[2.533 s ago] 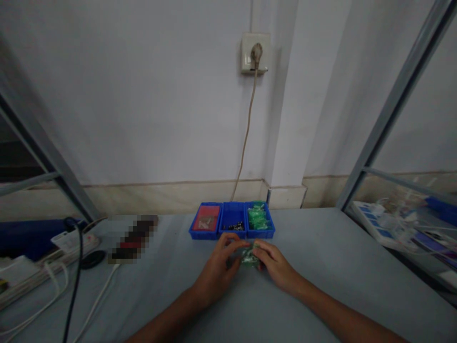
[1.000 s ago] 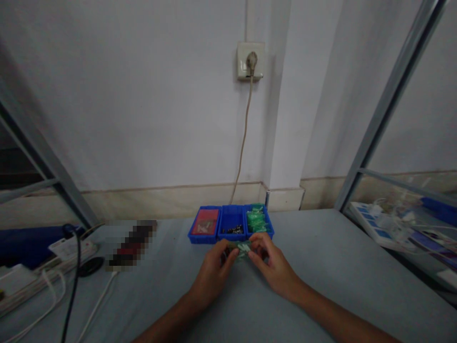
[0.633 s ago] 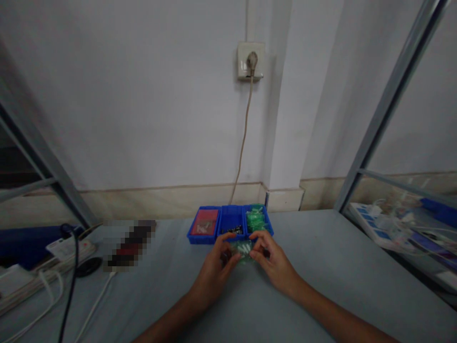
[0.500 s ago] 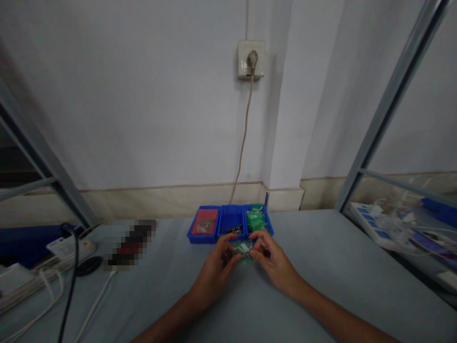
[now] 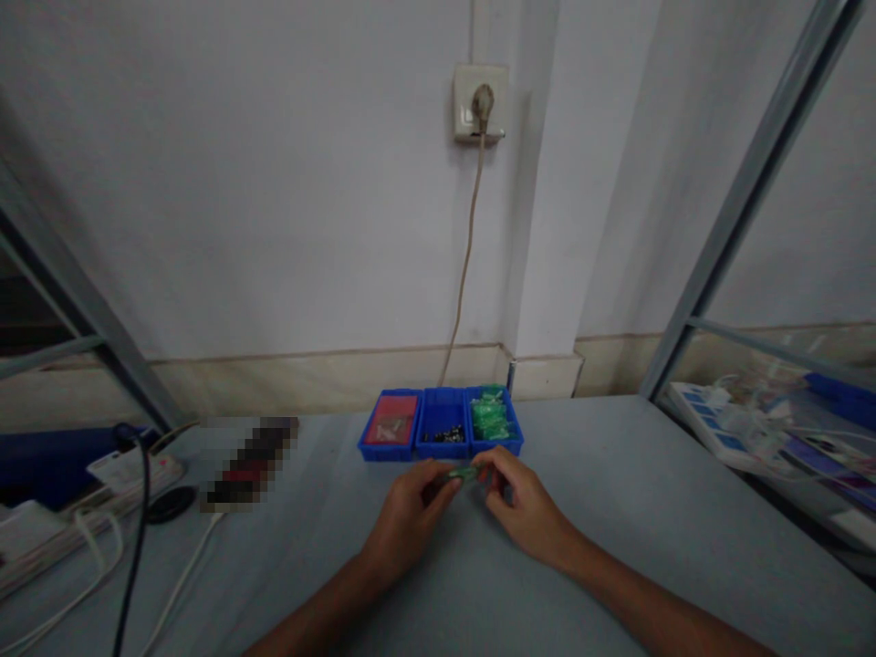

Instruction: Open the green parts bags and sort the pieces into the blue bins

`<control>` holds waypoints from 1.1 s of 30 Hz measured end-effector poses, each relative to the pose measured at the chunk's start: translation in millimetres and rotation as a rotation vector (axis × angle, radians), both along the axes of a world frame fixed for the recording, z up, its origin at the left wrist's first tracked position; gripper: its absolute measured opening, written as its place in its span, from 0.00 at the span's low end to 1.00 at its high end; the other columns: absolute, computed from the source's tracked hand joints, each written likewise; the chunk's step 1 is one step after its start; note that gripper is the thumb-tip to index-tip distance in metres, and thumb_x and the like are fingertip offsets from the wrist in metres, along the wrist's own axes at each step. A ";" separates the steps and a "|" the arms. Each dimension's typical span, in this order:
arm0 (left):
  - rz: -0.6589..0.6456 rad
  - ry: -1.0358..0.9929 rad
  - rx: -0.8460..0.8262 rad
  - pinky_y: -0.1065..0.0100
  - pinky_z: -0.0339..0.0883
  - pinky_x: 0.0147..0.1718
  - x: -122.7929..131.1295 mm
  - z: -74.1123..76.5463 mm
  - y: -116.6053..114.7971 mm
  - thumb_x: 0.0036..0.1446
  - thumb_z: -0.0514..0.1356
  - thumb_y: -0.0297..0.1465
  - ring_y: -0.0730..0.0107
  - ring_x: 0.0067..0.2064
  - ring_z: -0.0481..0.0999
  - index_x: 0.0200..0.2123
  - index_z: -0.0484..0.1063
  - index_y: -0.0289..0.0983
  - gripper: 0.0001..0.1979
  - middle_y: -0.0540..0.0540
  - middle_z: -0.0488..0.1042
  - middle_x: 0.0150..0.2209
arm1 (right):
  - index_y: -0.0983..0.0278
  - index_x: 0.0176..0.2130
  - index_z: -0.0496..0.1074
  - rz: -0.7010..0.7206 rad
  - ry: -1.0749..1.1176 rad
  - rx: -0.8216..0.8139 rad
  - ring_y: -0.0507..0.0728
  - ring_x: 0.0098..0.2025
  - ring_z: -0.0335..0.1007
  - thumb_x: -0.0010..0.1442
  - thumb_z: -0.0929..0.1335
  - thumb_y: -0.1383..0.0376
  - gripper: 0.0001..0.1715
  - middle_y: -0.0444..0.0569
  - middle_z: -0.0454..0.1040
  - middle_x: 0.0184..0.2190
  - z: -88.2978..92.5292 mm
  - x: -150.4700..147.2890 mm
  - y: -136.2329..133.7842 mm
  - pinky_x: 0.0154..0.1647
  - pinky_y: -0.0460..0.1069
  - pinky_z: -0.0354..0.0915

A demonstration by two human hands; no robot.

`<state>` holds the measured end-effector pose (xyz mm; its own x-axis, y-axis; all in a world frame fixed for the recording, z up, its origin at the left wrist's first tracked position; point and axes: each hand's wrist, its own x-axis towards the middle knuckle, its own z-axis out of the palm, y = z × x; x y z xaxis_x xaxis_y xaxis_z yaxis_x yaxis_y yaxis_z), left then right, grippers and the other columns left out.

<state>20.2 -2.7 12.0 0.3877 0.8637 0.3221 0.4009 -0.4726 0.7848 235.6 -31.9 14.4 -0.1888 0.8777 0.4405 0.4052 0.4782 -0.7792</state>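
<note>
Between both hands is a small green plastic bag (image 5: 464,474), seen almost edge-on. My left hand (image 5: 412,511) pinches its left end between thumb and fingers. At the other end, the fingertips of my right hand (image 5: 521,505) close on the bag too. What the bag contains cannot be made out. Just beyond the hands stand three joined blue bins. The left bin (image 5: 363,449) holds a red sheet or packet with small clear bags on it. Small dark and silvery parts lie in the middle bin (image 5: 443,401). Green plastic bags (image 5: 491,418) fill the right bin.
A white cable hangs from a wall socket (image 5: 481,102) behind the bins. On the left lie a blurred-out dark object (image 5: 253,461), a round black disc (image 5: 171,505) and cables. At right, a power strip (image 5: 712,424) sits beyond a metal bed frame post (image 5: 743,201).
The green bag has turned from showing its flat face to nearly edge-on between my fingers. Both hands stay close to where they were, and the view has shifted slightly.
</note>
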 end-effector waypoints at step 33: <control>0.032 0.112 0.032 0.66 0.65 0.35 1.7 1.2 -4.9 0.71 0.55 0.39 0.65 0.33 0.73 0.53 0.73 0.40 0.14 0.51 0.71 0.30 | 0.62 0.53 0.77 -0.467 -0.585 0.385 0.65 0.48 0.69 0.75 0.62 0.69 0.16 0.55 0.78 0.48 -0.9 33.5 27.0 0.51 0.59 0.69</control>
<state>22.0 -7.6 13.2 0.3956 0.8659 0.3060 0.5005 -0.4827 0.7187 269.2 -4.9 13.5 -0.1346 0.7309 0.6691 0.9150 0.3509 -0.1992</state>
